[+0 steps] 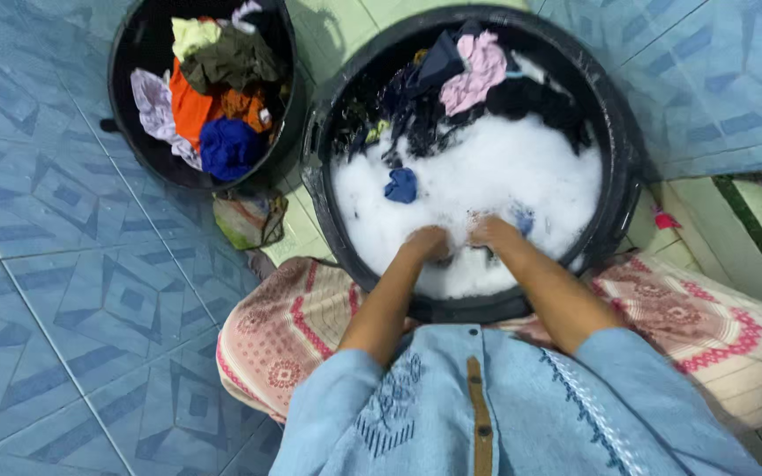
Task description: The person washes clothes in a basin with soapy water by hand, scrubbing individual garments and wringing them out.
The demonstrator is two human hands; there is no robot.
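The scene is lit softly and evenly. The white foam (487, 176) is washed out by glare. Everything is slightly blurred, and straight tile lines are bent near the edges.

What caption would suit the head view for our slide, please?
Both hands, left hand and right hand, plunged into a foam-filled black tub of laundry.

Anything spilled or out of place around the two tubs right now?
One thing: a crumpled greenish cloth lies on the tiled floor between the clothes tub and the suds-filled wash tub, outside both. No foam shows on the floor. Both hands are in the suds.
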